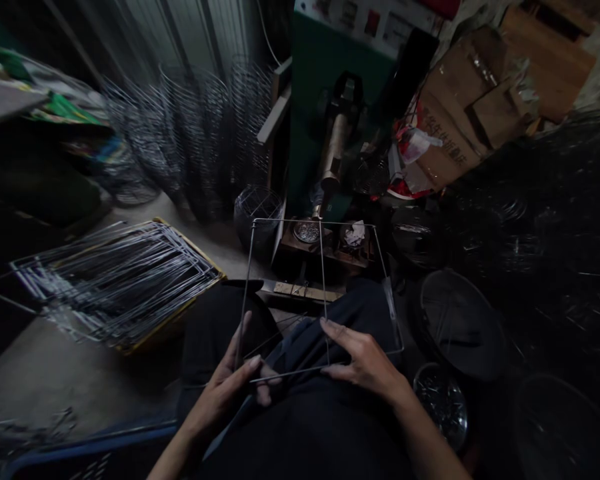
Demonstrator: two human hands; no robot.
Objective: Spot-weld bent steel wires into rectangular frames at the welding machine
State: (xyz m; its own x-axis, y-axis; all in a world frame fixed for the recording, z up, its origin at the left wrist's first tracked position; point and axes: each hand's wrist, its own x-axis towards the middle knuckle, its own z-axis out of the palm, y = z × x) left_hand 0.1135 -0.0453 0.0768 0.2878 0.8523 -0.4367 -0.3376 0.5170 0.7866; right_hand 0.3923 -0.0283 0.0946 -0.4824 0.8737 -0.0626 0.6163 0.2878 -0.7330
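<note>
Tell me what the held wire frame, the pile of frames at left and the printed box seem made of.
Held wire frame: metal, probably steel, dull grey; thin straight rods with bent corners.
Pile of frames: likely similar metal; pale silvery glints along the wires.
Printed box: apparently matte brown cardboard, with creased flaps; shiny patches may be tape.

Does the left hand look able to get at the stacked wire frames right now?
Probably yes, once free: the left hand holds a wire frame, but the stacked wire frames lie uncovered on its side, past the left leg.
</note>
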